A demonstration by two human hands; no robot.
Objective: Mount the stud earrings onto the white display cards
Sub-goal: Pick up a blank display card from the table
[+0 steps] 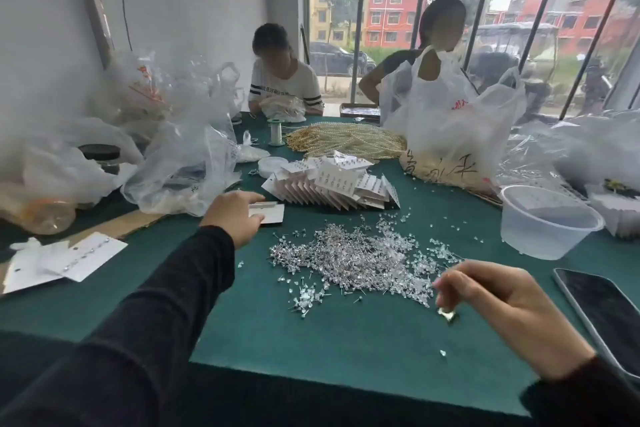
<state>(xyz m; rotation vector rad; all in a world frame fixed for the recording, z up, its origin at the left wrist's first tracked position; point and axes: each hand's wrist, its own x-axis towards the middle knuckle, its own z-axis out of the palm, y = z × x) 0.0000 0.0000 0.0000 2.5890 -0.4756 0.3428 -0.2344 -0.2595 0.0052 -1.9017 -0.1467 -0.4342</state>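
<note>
nearest, the right hand (pixel 498 302) hovers at the near edge of the studs (pixel 349 260), fingers curled. a small glint sits under the fingertips, but i cannot tell whether it is pinched or lying on the cloth (pixel 311 333). a phone (pixel 606 308) lies just beside that hand.

the studs are heaped loose in the middle of the cloth, with clear backs scattered round them. each is tiny, light and hard, probably slick, with a thin post that could bend or prick. best taken one at a time by the head, post pointing out, lifted rather than dragged from the tangle.

further out, the left hand (pixel 235 215) grips a blank card (pixel 273 213), fingers over its near edge and thumb on its face. the card looks thin and stiff but easy to crease, so hold it by the edge and support it behind the hole while a post goes through.

beyond it a fanned stack (pixel 332 184) of filled cards – then a tub (pixel 550 222) to the right, pearl strands (pixel 346 140) and bags (pixel 450 121) at the far side.
</note>
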